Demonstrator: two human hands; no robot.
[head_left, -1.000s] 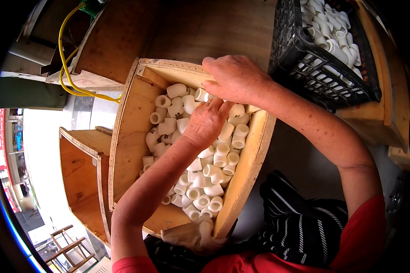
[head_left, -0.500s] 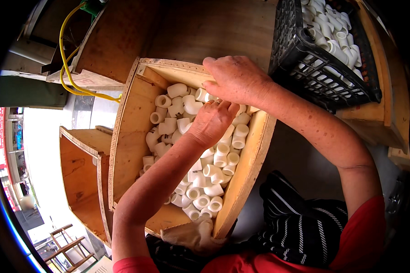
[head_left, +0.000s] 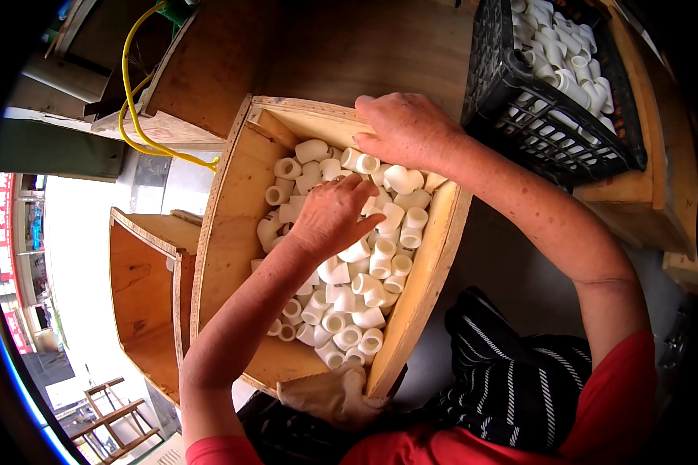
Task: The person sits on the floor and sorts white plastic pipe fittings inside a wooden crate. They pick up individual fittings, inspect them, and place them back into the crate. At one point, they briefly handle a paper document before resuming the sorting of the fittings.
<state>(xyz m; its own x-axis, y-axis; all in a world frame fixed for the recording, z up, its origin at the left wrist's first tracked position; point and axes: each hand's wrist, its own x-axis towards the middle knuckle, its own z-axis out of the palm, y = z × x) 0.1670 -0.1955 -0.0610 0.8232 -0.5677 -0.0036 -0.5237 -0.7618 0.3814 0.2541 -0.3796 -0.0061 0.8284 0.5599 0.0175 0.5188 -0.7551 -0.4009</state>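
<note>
A wooden box (head_left: 419, 298) stands tilted before me, holding a heap of white elbow pipe fittings (head_left: 380, 260). My left hand (head_left: 335, 209) reaches into it, palm down on the fittings, its thumb spread away from the fingers. No fitting shows in its grasp; the fingertips are partly hidden among the pieces. At the far right corner, my right hand (head_left: 411, 132) is closed over the box's far rim, thumb on the inner side. A pale cloth glove (head_left: 329, 399) lies at the box's near edge.
To the far right, a black plastic crate (head_left: 558, 124) full of white fittings (head_left: 570, 62) rests on a wooden stand. Another wooden box (head_left: 143, 291) stands at left. A yellow cable (head_left: 132, 116) hangs at the far left, and a wooden ladder-like frame (head_left: 112, 418) stands lower left.
My left hand has drawn back from beside the right hand toward the left and nearer me, its thumb spreading. My right hand stays on the rim.
</note>
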